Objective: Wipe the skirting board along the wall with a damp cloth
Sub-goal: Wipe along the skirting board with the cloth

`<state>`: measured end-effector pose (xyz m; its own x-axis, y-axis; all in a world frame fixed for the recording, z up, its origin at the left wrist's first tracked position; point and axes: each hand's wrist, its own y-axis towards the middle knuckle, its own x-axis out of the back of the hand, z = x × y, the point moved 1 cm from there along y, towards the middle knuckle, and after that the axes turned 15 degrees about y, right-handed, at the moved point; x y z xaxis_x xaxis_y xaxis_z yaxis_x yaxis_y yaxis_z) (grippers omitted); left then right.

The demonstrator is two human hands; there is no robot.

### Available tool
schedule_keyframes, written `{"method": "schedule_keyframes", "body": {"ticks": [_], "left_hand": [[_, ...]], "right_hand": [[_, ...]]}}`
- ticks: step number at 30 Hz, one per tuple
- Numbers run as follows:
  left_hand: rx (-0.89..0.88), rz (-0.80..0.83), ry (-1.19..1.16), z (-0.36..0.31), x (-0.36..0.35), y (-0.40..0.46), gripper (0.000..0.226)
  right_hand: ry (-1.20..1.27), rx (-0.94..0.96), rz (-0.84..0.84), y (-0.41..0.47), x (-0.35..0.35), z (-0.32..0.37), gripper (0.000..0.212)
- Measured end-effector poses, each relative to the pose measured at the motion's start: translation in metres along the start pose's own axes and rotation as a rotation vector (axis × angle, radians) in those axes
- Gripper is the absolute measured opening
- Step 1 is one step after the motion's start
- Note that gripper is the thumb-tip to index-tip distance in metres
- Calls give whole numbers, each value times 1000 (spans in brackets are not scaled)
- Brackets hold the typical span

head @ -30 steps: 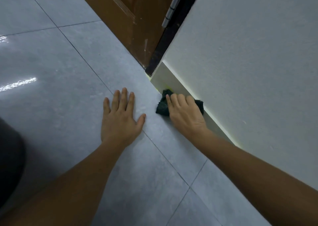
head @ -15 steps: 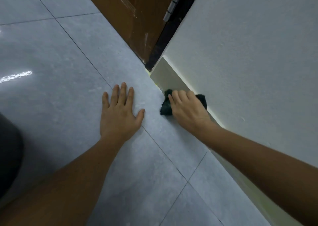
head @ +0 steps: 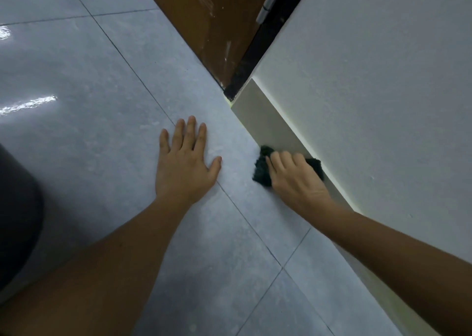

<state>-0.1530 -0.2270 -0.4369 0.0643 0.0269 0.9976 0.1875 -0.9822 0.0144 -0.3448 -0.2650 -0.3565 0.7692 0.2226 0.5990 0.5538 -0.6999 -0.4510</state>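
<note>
A pale skirting board [head: 265, 121] runs along the foot of the white wall [head: 370, 93], from the door frame toward the lower right. My right hand [head: 296, 179] presses a dark green cloth [head: 261, 170] flat against the board, close to the floor. The cloth shows at both sides of my fingers; its middle is hidden under my palm. My left hand [head: 185, 162] lies flat on the grey floor tile [head: 102, 131], fingers spread, holding nothing, a short way left of the cloth.
A brown wooden door [head: 212, 21] with a metal hinge [head: 268, 6] and a dark door frame [head: 252, 62] stand beyond the board's far end. A dark rounded shape [head: 18, 215] fills the left edge. Glossy grey tiles stretch out to the left.
My right hand and the cloth have slid along the skirting board away from the door frame, leaving more bare board beyond them. My left hand has stayed flat on the floor.
</note>
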Motion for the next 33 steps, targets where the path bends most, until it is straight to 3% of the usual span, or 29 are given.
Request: {"method": "schedule_keyframes", "body": {"ticks": [3,6,11,16,19,22,26,29,33], "left_hand": [[-6,15,8,1,1,5,75],[21,18,34,2,5,10,72],[-28,34,-54,-35,5,-23,64],[-49,4,-12,-43,4,-24,74],[-18,4,-31,-48,6,-26,73],[37,-10,-42,-50,5,-30,72],[46,-4,-35,-51,5,-34,72],[30,-19,-12,-50,5,-24,72],[20,13,18,-42,-1,-27,72]], "right_hand": [[-48,-26,-119,11,13,-16,35],[58,-152,-286,51,39,-17,44],[44,-112,-184,20,0,4,37],[49,-89,-153,-53,-35,0,59],[18,-66,-255,-36,-18,-17,64],[41,-83,-349,26,16,-17,47],[93,-147,-253,92,39,-1,30],[198,-243,-259,95,38,-4,30],[294,-233,-256,38,5,14,26]]}}
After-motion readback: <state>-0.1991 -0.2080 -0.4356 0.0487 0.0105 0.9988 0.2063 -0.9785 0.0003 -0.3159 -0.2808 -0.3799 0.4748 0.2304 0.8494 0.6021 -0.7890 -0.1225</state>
